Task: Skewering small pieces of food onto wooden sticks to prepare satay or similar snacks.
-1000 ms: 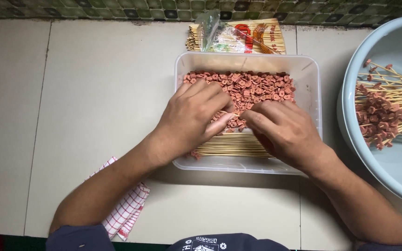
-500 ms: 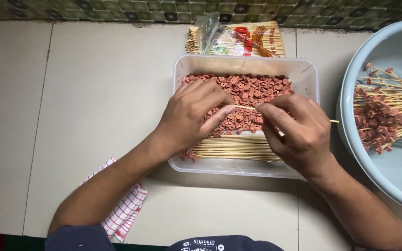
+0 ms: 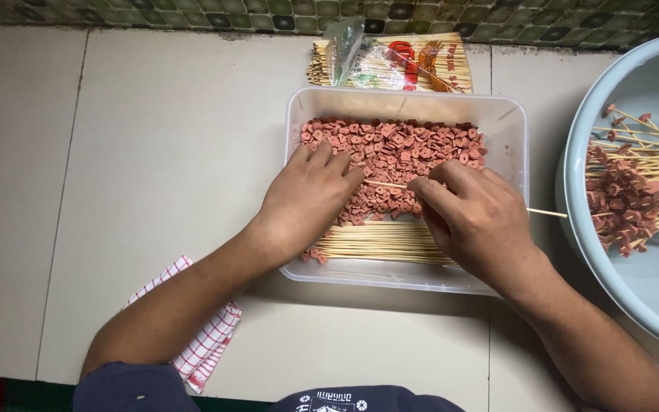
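A clear plastic tub [image 3: 511, 122] holds many small reddish-pink sausage slices [image 3: 398, 145] and a row of bare bamboo skewers [image 3: 375, 240] along its near side. My right hand [image 3: 474, 217] pinches one bamboo skewer [image 3: 547, 213]; its blunt end sticks out to the right over the tub's rim and its tip points left. My left hand [image 3: 306, 198] rests on the slices with its fingertips at the skewer's tip; what they pinch is hidden.
A pale blue basin [image 3: 612, 252] at the right holds several loaded skewers [image 3: 627, 198]. A plastic pack of skewers [image 3: 398, 65] lies behind the tub by the tiled wall. A red-checked cloth [image 3: 200, 343] lies under my left forearm on the pale tiled floor.
My right hand lifted a skewer from the pile and turned it level across the slices. My left hand's fingers shifted to meet the skewer's tip.
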